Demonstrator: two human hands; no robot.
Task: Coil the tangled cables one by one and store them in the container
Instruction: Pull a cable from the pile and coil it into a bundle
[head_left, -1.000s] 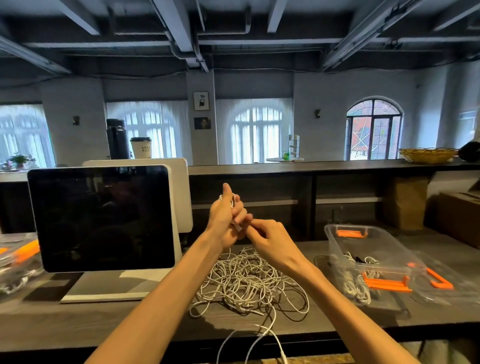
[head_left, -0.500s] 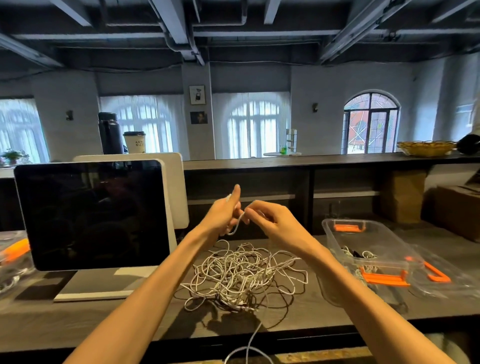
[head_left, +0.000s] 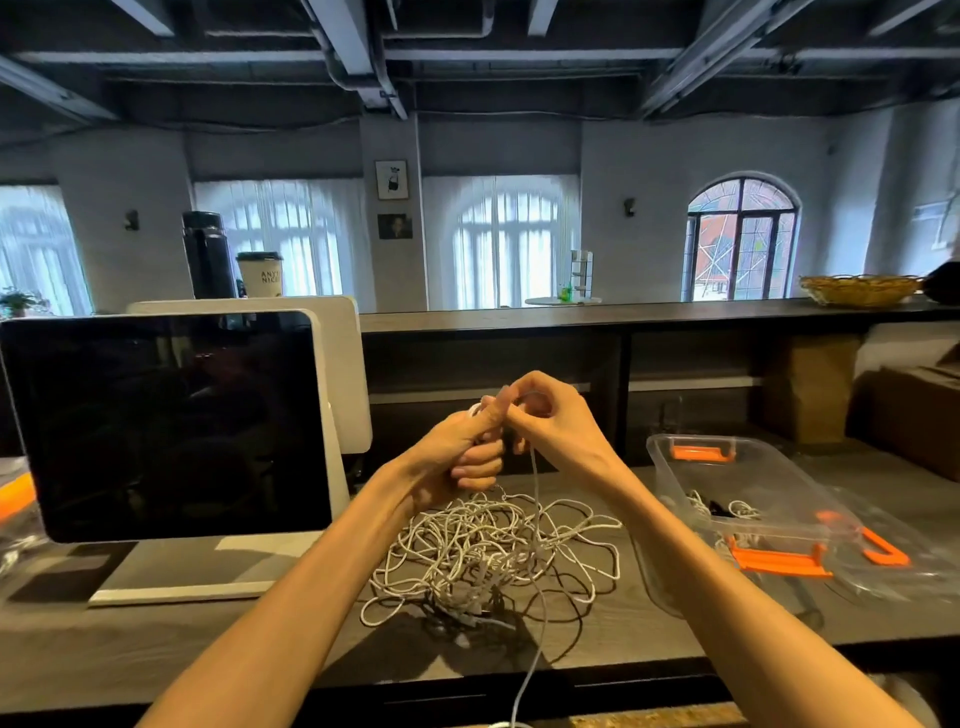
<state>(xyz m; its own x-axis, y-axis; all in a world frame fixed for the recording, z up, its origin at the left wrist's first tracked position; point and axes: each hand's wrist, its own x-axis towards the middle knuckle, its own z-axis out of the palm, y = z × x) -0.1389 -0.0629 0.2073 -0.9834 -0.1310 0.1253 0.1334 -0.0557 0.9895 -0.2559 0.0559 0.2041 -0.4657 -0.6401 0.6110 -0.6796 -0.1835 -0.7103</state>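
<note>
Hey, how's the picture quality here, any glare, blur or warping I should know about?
Head view: windows blow out bright, leaving the ceiling dark; wide-angle bends beams and counter edge; left hand and right hand slightly soft; cable pile casts shadows on the counter.

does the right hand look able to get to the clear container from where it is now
Probably yes. The clear container sits open on the counter just right of the right hand, with nothing between them. The hand is pinching the white cable, though, so it is not free.
</note>
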